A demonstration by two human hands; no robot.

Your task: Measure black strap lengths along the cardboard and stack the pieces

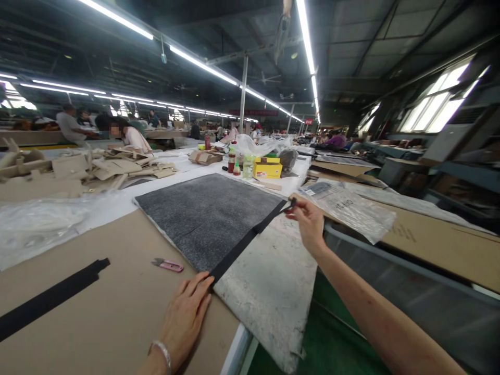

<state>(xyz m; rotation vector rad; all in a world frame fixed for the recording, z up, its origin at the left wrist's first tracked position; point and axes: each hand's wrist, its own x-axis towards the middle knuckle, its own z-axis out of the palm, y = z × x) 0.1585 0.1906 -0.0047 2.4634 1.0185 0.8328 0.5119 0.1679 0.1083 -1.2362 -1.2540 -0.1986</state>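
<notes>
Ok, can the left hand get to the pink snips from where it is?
Probably yes. The snips lie on bare cardboard close to the left hand, with nothing between them. But that hand presses down the near end of the strip, so it would have to let go.

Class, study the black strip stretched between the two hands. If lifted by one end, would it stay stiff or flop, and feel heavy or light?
Probably floppy: the black strip looks thin and flat, straight only because the right hand pinches one end and the left hand presses the other. Likely light: a fingertip pinch holds it.
</notes>
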